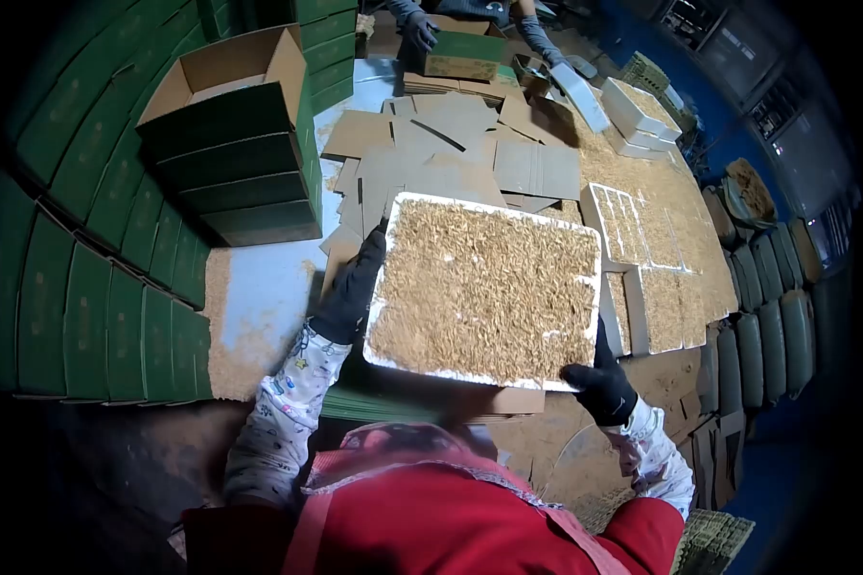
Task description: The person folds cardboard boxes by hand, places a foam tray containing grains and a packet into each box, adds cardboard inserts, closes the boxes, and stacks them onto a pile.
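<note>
A white foam box (484,289), filled to the rim with loose tan husks, is held up in front of my chest. My left hand (352,292), in a black glove, grips its left side. On the lower right corner, my right hand (604,381) has its gloved thumb over the rim, with the other fingers hidden behind the side. Beneath and beyond the box lie flattened cardboard sheets (441,153) on the table. Whatever lies deeper under the husks cannot be seen.
Green cartons (230,144) are stacked at the left, the top one open. More husk-filled foam boxes (666,307) stand at the right on a husk-covered surface. Across the table a co-worker's gloved hand (420,34) rests by a green carton (463,53). Filled sacks (762,350) line the right.
</note>
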{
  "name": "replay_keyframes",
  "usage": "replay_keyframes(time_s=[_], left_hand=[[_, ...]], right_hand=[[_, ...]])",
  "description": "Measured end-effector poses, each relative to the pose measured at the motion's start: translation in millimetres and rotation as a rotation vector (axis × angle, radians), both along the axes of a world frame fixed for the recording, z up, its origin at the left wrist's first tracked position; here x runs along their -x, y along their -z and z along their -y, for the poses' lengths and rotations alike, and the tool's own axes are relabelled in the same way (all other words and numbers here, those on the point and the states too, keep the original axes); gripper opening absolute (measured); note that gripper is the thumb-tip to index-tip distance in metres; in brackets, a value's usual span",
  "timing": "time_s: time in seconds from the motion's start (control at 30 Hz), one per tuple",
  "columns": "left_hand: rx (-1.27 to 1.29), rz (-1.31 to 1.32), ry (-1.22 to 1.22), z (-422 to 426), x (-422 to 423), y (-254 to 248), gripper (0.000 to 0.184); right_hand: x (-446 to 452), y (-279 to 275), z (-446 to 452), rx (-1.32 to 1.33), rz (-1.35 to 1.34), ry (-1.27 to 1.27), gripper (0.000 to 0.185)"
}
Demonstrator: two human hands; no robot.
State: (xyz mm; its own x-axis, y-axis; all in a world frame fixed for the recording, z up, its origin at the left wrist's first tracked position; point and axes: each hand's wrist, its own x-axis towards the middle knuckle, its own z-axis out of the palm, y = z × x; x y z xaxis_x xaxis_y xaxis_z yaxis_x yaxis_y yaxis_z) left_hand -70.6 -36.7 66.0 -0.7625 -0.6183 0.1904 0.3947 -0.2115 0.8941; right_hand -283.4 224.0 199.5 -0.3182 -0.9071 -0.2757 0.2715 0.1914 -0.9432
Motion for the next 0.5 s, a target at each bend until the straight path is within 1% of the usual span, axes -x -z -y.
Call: replay_keyframes(time_s=[0.03,0.07,0.1,0.17,0.2,0.3,0.33,0.37,0.4,0.43,0.5], left_hand=[[0.014,-0.059,-0.005,-1.4,-1.1,-6.5,0.04],[0.029,-0.118,-0.009,-2.8,-2.2,-12.8,0.04],[-0.013,-0.015,0.0,13.9,1.8,14.8,0.04],[-0.056,0.09,0.011,24.1,5.0,17.2,0.041],[0.287,0.211,-0.123,16.8,8.9,-5.4,0.041],[0.348,0.226,-0.255,25.8,24.5,4.5,0.04],[0.234,0.143,-0.231,19.6,26.6,-11.2,0.04],[0.12,0.064,-0.202,18.4,29.5,-19.8,0.039],[0.205,0.053,-0.208,25.5,34.2,-9.6,0.039],[0.336,0.114,-0.256,20.9,33.7,-19.9,0.041],[0.385,0.449,-0.316,12.8,40.5,-35.5,0.045]], right_hand=[[0.5,5.4,-3.5,0.025,-0.055,-0.006,0.094],[-1.6,1.1,-6.9,-0.018,-0.117,-0.016,0.093],[-4.0,0.4,-8.8,-0.024,-0.114,-0.02,0.093],[-7.1,0.7,-10.3,-0.055,-0.021,0.02,0.093],[-6.5,3.6,-10.6,-0.026,-0.023,0.02,0.092],[1.6,8.1,-4.0,0.004,-0.071,-0.014,0.092],[6.9,12.1,-1.0,0.012,0.01,-0.045,0.09],[11.1,17.9,1.0,-0.043,0.039,-0.04,0.087],[12.3,22.6,5.5,-0.097,-0.048,-0.055,0.087],[14.9,28.0,10.3,-0.156,-0.135,-0.066,0.086],[28.8,50.3,16.1,-0.249,-0.264,-0.236,0.087]])
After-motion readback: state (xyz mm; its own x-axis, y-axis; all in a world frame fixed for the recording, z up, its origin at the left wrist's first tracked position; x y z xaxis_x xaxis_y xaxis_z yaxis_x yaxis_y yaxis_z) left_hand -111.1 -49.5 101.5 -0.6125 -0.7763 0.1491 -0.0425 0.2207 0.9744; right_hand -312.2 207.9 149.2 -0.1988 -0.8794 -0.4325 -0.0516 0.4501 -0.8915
